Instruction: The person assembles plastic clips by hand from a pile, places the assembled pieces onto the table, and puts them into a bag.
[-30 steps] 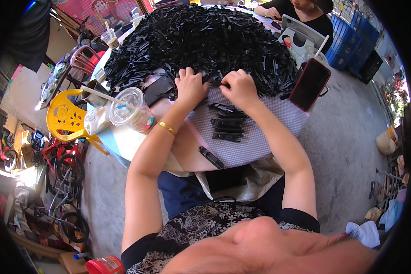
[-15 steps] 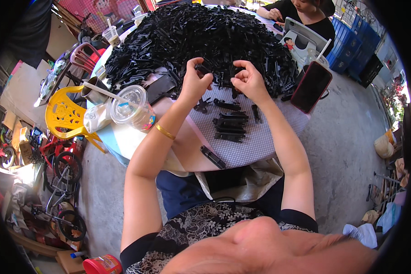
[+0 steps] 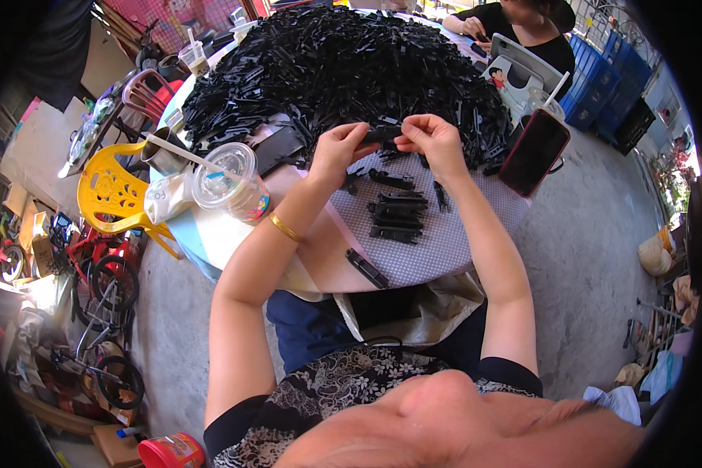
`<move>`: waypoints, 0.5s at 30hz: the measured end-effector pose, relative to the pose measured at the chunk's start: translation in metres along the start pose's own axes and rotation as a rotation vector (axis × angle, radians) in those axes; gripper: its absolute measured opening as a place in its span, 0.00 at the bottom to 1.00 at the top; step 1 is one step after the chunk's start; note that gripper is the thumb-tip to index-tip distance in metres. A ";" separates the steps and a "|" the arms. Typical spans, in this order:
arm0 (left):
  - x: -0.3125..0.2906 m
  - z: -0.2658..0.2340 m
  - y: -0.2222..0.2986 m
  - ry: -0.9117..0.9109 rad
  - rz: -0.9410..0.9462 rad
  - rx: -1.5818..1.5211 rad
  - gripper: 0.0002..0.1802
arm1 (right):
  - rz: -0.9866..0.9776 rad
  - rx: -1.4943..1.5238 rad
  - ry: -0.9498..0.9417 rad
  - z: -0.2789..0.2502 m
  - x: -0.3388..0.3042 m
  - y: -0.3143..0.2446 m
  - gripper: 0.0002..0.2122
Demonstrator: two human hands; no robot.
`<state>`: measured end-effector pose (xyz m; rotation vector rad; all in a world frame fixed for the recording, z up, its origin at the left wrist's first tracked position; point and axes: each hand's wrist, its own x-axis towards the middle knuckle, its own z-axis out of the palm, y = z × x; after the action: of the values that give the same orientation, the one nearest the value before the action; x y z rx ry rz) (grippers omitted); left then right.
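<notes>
Both my hands are raised over the table in front of a big heap of black plastic parts point(image 3: 343, 66). A slim black plastic part point(image 3: 383, 135) stretches between them, pinched at its left end by my left hand point(image 3: 336, 157) and at its right end by my right hand point(image 3: 438, 146). Its fine shape is lost against the dark heap. Below the hands, several similar black parts point(image 3: 398, 214) lie stacked in a short row on the dotted tablecloth point(image 3: 437, 253). One longer black piece point(image 3: 366, 269) lies by the near edge of the table.
On the left stand a lidded plastic cup point(image 3: 234, 191) with a straw, a metal mug point(image 3: 161, 148) and a yellow chair point(image 3: 108, 187). A phone point(image 3: 534, 152) is propped on the right. Across the table, a co-worker's hand point(image 3: 473, 30) is beside a tablet point(image 3: 526, 58). Blue crates point(image 3: 593, 78) stand behind.
My hands have come closer together and slightly lower. The black part now spans between both hands; before, they were apart, with a dark piece at the left fingers.
</notes>
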<state>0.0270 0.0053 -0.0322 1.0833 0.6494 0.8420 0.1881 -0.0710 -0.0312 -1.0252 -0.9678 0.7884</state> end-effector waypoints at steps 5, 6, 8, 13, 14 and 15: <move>-0.011 0.011 0.001 -0.091 0.044 0.014 0.17 | 0.031 -0.062 -0.078 0.005 -0.004 0.005 0.07; -0.012 0.011 0.000 -0.109 0.134 0.144 0.17 | 0.032 -0.062 -0.077 0.005 -0.005 0.004 0.07; -0.009 0.007 0.000 -0.126 0.175 0.208 0.17 | 0.014 -0.108 -0.084 0.005 -0.006 0.003 0.07; -0.008 0.002 0.004 -0.153 0.276 0.413 0.17 | -0.318 -0.455 -0.046 0.005 -0.008 -0.004 0.14; -0.010 0.004 0.006 -0.176 0.363 0.479 0.18 | -0.548 -0.602 0.002 0.004 -0.008 -0.005 0.16; -0.011 0.005 0.007 -0.199 0.451 0.544 0.18 | -0.516 -0.555 -0.058 -0.001 -0.006 -0.004 0.19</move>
<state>0.0235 -0.0048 -0.0236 1.8290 0.4796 0.9473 0.1870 -0.0776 -0.0293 -1.1487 -1.4701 0.1144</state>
